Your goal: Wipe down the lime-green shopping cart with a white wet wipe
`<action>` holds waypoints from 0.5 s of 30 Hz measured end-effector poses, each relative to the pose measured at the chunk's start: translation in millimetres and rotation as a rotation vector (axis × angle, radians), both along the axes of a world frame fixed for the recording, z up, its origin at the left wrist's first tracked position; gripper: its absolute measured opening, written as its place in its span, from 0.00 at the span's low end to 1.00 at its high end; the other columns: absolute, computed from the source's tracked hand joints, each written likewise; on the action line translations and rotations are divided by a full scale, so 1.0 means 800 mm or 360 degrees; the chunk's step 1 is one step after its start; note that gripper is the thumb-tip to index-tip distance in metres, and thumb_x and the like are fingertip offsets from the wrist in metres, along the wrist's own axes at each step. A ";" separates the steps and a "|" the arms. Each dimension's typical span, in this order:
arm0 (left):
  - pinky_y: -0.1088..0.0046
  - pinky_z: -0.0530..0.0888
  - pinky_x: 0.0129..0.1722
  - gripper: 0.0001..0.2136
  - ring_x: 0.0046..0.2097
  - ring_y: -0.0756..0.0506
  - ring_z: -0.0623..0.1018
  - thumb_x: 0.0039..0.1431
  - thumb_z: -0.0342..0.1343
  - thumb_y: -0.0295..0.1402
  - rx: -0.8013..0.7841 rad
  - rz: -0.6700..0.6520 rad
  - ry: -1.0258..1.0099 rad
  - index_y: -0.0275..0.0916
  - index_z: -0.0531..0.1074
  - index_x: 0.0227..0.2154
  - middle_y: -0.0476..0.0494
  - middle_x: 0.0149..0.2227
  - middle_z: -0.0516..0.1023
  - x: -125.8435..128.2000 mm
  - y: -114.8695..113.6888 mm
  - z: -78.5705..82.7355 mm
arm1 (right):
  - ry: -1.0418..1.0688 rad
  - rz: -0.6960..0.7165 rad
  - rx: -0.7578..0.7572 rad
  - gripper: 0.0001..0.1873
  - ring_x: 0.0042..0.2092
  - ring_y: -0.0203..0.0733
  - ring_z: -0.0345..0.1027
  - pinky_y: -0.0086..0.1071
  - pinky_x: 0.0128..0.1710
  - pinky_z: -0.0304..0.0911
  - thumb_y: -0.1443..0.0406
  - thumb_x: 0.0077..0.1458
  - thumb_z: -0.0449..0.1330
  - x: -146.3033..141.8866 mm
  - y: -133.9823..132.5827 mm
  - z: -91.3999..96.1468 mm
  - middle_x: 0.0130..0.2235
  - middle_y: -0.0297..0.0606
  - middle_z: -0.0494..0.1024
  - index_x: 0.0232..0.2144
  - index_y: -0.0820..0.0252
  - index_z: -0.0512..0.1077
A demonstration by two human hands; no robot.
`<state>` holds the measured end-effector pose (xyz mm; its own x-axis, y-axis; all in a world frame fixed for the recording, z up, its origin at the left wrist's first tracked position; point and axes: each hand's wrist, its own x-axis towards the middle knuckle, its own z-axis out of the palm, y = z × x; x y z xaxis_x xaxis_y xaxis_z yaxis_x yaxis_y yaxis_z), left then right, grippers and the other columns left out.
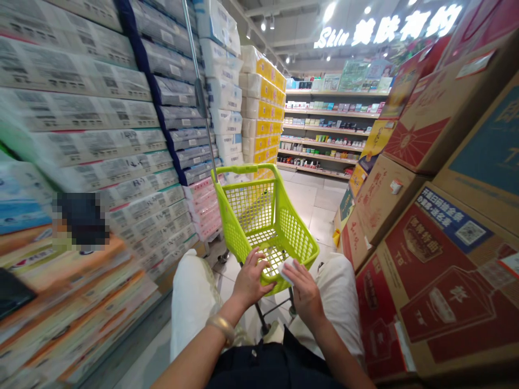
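A lime-green plastic shopping cart (265, 216) stands in the aisle right in front of me, its basket holding nothing I can see. My left hand (250, 281) rests on the cart's near rim with its fingers spread over the edge. My right hand (303, 292) is at the same rim, fingers closed round a small white slip of paper (285, 268). A gold bracelet (221, 327) sits on my left wrist.
Stacked packs of tissue and paper goods (121, 140) wall the left side. Red and brown cardboard boxes (438, 259) pile up on the right. Shelves of small bottles (324, 135) stand at the far end. A metal pole (200, 97) rises behind the cart.
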<state>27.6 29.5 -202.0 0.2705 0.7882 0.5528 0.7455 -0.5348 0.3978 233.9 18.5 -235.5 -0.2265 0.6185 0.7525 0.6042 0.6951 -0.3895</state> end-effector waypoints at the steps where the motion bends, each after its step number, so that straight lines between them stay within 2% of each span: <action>1: 0.48 0.69 0.60 0.18 0.64 0.32 0.62 0.42 0.69 0.32 -0.0007 0.0000 -0.0001 0.42 0.71 0.38 0.40 0.49 0.71 0.000 0.000 0.000 | 0.0085 -0.0123 0.0009 0.28 0.62 0.46 0.65 0.50 0.60 0.63 0.77 0.58 0.47 0.012 0.009 0.000 0.53 0.36 0.78 0.53 0.51 0.74; 4: 0.49 0.69 0.60 0.18 0.64 0.33 0.62 0.42 0.69 0.32 -0.0020 -0.0006 -0.0010 0.42 0.71 0.38 0.40 0.49 0.71 0.000 0.000 -0.001 | 0.0243 -0.0456 -0.0036 0.25 0.63 0.48 0.63 0.51 0.59 0.64 0.75 0.58 0.48 0.046 0.032 -0.001 0.51 0.40 0.79 0.51 0.54 0.75; 6: 0.49 0.69 0.60 0.18 0.64 0.33 0.62 0.42 0.69 0.32 -0.0022 -0.0009 -0.0015 0.41 0.71 0.38 0.40 0.50 0.70 0.001 0.001 -0.001 | 0.0252 -0.0517 -0.0052 0.24 0.63 0.49 0.62 0.50 0.59 0.65 0.75 0.58 0.49 0.048 0.032 -0.002 0.52 0.40 0.79 0.51 0.55 0.76; 8: 0.49 0.68 0.60 0.19 0.64 0.33 0.62 0.42 0.69 0.31 -0.0022 -0.0007 -0.0019 0.41 0.71 0.38 0.40 0.50 0.70 0.002 0.001 -0.001 | 0.0201 -0.0389 -0.0037 0.25 0.64 0.48 0.62 0.48 0.59 0.65 0.75 0.58 0.48 0.033 0.018 -0.004 0.53 0.39 0.78 0.51 0.55 0.75; 12: 0.49 0.68 0.61 0.18 0.64 0.34 0.62 0.42 0.69 0.31 -0.0020 -0.0004 -0.0015 0.42 0.71 0.37 0.41 0.49 0.70 0.001 0.001 0.000 | 0.0032 0.0005 0.0007 0.28 0.64 0.44 0.61 0.46 0.61 0.63 0.77 0.58 0.48 0.003 -0.005 -0.007 0.55 0.34 0.77 0.54 0.51 0.73; 13: 0.49 0.68 0.61 0.18 0.64 0.34 0.62 0.42 0.69 0.31 -0.0024 -0.0007 -0.0012 0.42 0.70 0.37 0.41 0.49 0.70 0.000 0.000 0.001 | 0.0034 0.0012 0.0013 0.28 0.63 0.44 0.62 0.47 0.61 0.63 0.77 0.58 0.48 0.005 -0.003 -0.007 0.55 0.35 0.77 0.54 0.51 0.73; 15: 0.49 0.68 0.61 0.17 0.64 0.33 0.62 0.42 0.69 0.31 -0.0035 -0.0005 -0.0008 0.41 0.70 0.35 0.41 0.49 0.70 -0.001 0.000 0.001 | 0.0123 -0.0119 0.0003 0.26 0.62 0.45 0.64 0.48 0.60 0.64 0.76 0.59 0.48 0.019 0.010 -0.006 0.53 0.37 0.78 0.52 0.52 0.74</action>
<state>26.7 29.7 -201.4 0.2703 0.7993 0.5367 0.7417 -0.5283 0.4133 249.3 26.3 -240.0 -0.1207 0.6301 0.7671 0.6226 0.6499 -0.4359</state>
